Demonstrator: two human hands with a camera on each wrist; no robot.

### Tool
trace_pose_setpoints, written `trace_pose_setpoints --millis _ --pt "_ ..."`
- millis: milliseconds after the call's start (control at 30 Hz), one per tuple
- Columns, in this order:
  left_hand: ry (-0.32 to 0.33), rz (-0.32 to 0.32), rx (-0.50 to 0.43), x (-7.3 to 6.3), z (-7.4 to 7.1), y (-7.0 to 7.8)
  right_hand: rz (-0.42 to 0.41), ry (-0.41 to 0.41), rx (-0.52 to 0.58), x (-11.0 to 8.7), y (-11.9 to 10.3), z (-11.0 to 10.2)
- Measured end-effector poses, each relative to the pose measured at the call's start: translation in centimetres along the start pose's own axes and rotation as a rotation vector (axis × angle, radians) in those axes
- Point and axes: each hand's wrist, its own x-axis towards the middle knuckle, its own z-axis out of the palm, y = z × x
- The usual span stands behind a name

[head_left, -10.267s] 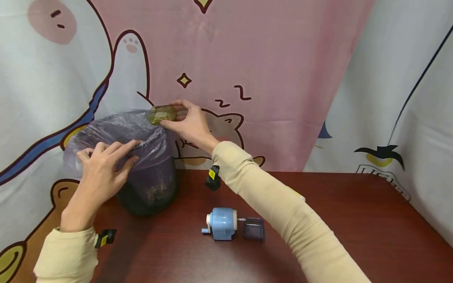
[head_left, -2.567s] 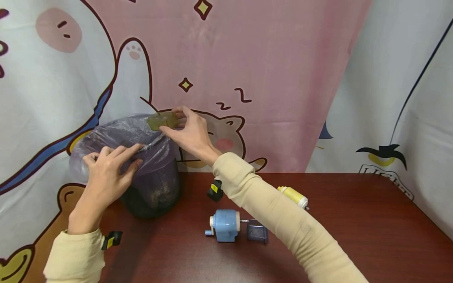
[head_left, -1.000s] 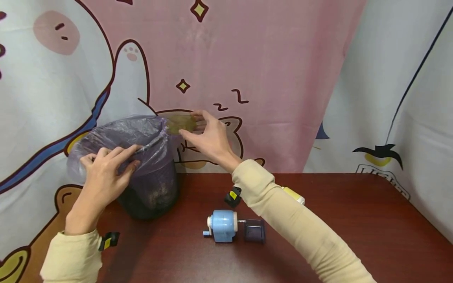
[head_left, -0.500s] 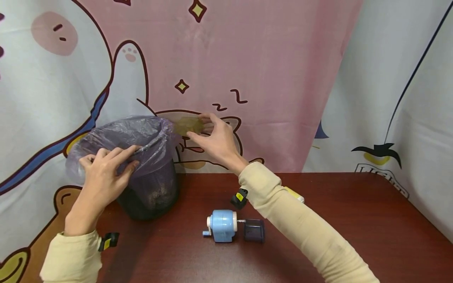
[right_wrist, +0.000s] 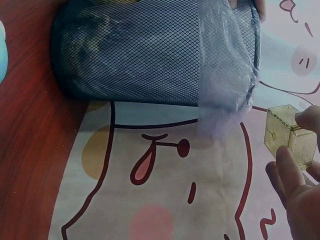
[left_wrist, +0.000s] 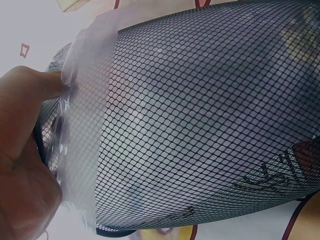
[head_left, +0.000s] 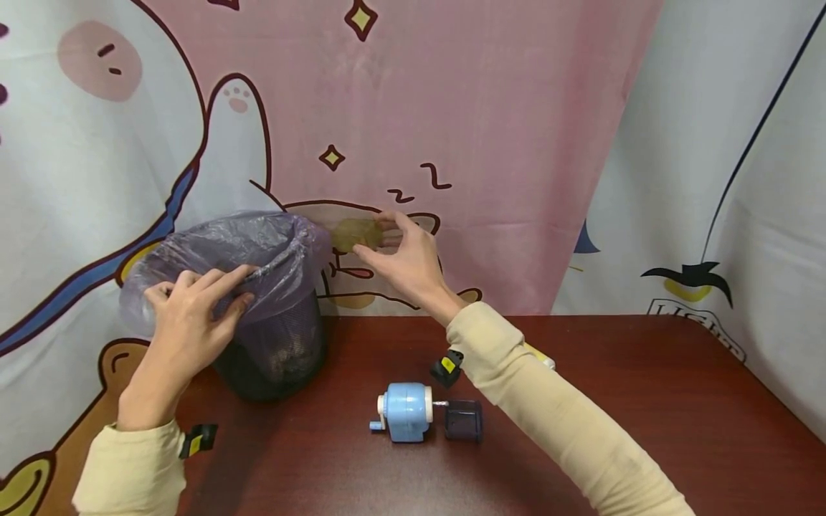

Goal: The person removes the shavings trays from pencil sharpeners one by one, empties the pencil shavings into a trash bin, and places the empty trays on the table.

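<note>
In the head view my right hand (head_left: 413, 265) holds a clear yellow shavings box (head_left: 355, 235) from a pencil sharpener, just right of the trash bin's rim. Thumb and fingers pinch this box (right_wrist: 287, 135) in the right wrist view; its walls are see-through and I make out no shavings inside. On the left, my left hand (head_left: 193, 315) grips the near rim of the black mesh trash bin (head_left: 271, 365), fingers over the edge. A thin purple bag (head_left: 239, 229) lines the bin and folds down outside. The bin tilts toward me; its contents show only dimly through the mesh.
A blue crank pencil sharpener (head_left: 406, 412) lies on the brown table (head_left: 310, 473), with a dark shavings drawer (head_left: 463, 421) beside it. Mostly hidden behind my right forearm is a yellow piece (head_left: 538, 355). A patterned curtain (head_left: 490, 143) hangs at the back.
My right hand has drawn the yellow box rightward and slightly down, from over the bin's rim to beside it. The left hand keeps its grip on the rim.
</note>
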Motion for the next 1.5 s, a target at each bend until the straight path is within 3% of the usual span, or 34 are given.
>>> trace_pose_setpoints --millis 300,633,1200,1500 --pt "0.002 -0.005 -0.004 0.0 0.0 0.1 -0.019 0.012 0.010 -0.6 0.5 -0.4" --pt "0.000 -0.008 -0.006 0.0 0.0 0.1 0.015 0.026 0.050 -1.2 0.8 -1.1" --pt "0.020 0.016 0.008 -0.2 0.2 0.1 -0.035 0.049 0.027 -2.1 1.4 -2.0" --pt "0.012 0.020 0.025 -0.2 0.1 0.2 0.007 0.056 0.014 -2.5 1.9 -3.2"
